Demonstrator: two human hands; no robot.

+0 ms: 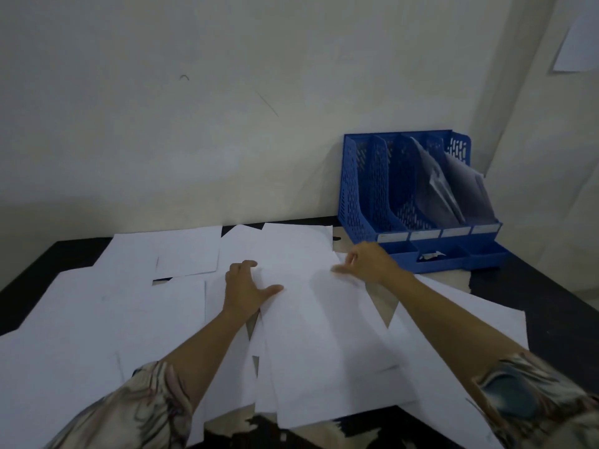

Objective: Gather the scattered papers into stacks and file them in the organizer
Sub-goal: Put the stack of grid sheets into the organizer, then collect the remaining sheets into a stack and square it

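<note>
Right hand (369, 262) fingers (340, 269) blurred.

Two hands (246, 286), one organizer (418, 202), countless papers (81, 319).

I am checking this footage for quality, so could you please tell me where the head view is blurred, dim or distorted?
Head view: dim, bluish light overall; the right hand is smeared by motion blur at its fingertips, while the left hand looks sharper; wide-angle distortion bends the table edges and tilts the blue organizer; the white papers show no legible print; no strong glare.
</note>
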